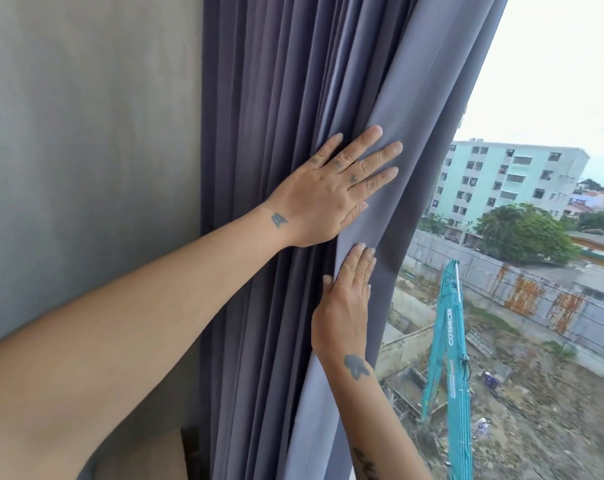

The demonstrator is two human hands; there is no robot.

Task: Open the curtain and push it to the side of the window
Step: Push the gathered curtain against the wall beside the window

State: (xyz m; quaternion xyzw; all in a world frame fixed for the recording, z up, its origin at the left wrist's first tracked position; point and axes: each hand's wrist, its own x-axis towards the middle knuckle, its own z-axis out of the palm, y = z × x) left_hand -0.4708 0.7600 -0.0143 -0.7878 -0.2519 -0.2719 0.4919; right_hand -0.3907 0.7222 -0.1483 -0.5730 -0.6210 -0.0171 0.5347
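The grey-purple curtain (276,116) hangs gathered in tight folds at the left side of the window (543,81), beside the wall. My left hand (331,192) lies flat on the curtain's outermost fold, fingers spread and pointing right. Just below it, my right hand (345,303) presses flat against the same fold, fingers straight and pointing up. Neither hand is closed around the fabric. The curtain's free edge runs diagonally from the top right down past my right wrist.
A plain grey wall (86,133) fills the left. A brown piece of furniture (144,455) shows at the bottom left. Through the glass are a pale green building (512,181), trees and a teal excavator arm (449,341) on a building site.
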